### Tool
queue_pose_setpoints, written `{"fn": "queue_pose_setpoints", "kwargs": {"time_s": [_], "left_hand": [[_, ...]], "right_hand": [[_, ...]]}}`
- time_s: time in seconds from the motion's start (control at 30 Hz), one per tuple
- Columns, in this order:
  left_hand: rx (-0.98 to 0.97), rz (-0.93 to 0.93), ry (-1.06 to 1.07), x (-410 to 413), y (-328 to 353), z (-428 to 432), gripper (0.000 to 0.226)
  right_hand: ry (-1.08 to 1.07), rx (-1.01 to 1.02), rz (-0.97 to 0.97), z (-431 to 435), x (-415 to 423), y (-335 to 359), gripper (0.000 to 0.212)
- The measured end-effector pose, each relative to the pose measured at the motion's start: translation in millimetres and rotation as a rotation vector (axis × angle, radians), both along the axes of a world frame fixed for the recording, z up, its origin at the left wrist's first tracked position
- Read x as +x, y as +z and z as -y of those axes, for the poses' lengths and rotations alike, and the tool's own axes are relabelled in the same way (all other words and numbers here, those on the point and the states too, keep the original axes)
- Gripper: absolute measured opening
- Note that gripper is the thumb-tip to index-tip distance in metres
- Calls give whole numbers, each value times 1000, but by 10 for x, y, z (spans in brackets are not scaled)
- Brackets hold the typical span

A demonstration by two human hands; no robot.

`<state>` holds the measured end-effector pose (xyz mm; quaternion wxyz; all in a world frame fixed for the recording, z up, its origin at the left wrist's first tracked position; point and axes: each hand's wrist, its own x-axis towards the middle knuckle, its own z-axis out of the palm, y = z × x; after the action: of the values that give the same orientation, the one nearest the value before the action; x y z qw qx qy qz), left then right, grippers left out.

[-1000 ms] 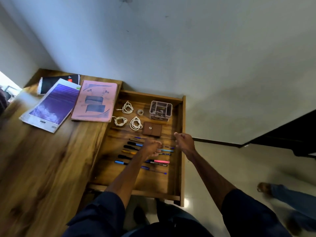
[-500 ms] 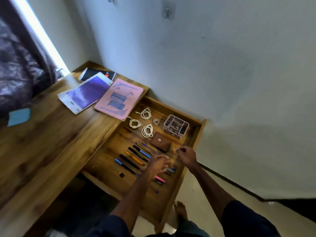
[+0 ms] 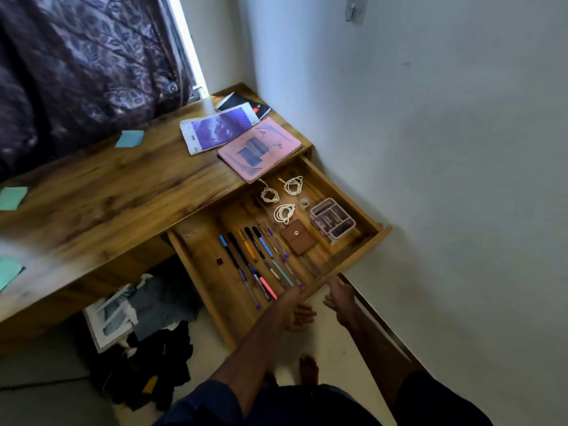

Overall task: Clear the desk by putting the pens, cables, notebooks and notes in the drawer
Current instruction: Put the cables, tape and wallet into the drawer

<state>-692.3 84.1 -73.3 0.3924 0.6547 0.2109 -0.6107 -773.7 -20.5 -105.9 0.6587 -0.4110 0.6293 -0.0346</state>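
The drawer (image 3: 353,260) stands pulled out from the desk (image 3: 123,195). Inside it, the pens (image 3: 255,259) lie in rows toward 7 o'clock of its middle, and three coiled white cables (image 3: 284,212) toward 12 o'clock. A clear box (image 3: 332,219) sits at 2 o'clock and a brown pouch (image 3: 298,238) at 3.

The notebooks are on the desk, at 11 o'clock from the drawer – a pink one (image 3: 259,149) overhanging the drawer's back corner, a purple one (image 3: 219,130) and a black one (image 3: 246,104). Teal notes (image 3: 129,138) lie well apart along the desk toward 9 and 10 o'clock.

Both hands are at 5 o'clock, by the drawer's front. The left hand (image 3: 301,313) hangs below it, fingers loose, holding nothing. The right hand (image 3: 336,295) reaches a finger up to the front board – whether it grips, I cannot tell.
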Motion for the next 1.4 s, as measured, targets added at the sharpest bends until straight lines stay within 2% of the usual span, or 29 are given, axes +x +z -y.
{"fn": "queue_pose_setpoints", "kwargs": {"time_s": [0.07, 0.13, 0.2, 0.3, 0.43, 0.53, 0.7, 1.1, 1.2, 1.33, 1.4], "left_hand": [[17, -101, 106, -70, -13, -89, 74], [38, -120, 268, -115, -14, -150, 79], [18, -112, 464, -115, -14, -182, 79], [-82, -165, 709, -43, -9, -200, 70], [-197, -202, 853, 142, 42, -221, 62], [-255, -183, 889, 336, 57, -244, 61], [-265, -146, 936, 806, 6, -249, 63], [-296, -168, 993, 2669, -146, -183, 56], [-320, -188, 997, 3079, -137, -194, 53], [-326, -186, 1027, 3498, -152, -195, 71], [-327, -175, 1031, 3695, -135, -184, 57]], "right_hand": [[26, 85, 74, -32, 53, 74, 42], [51, 171, 212, -59, 149, 138, 30], [74, 211, 284, -52, 246, 190, 32], [121, 226, 340, -30, 349, 226, 27], [112, 219, 405, 11, 504, 229, 30], [122, 233, 469, 31, 701, 225, 39], [121, 229, 419, 54, 1216, 184, 46], [-29, 216, 343, 65, 2977, 134, 57], [-87, 237, 366, 89, 3386, 185, 64], [-158, 280, 386, 104, 3856, 192, 78], [-195, 319, 383, 106, 4068, 169, 89]]}}
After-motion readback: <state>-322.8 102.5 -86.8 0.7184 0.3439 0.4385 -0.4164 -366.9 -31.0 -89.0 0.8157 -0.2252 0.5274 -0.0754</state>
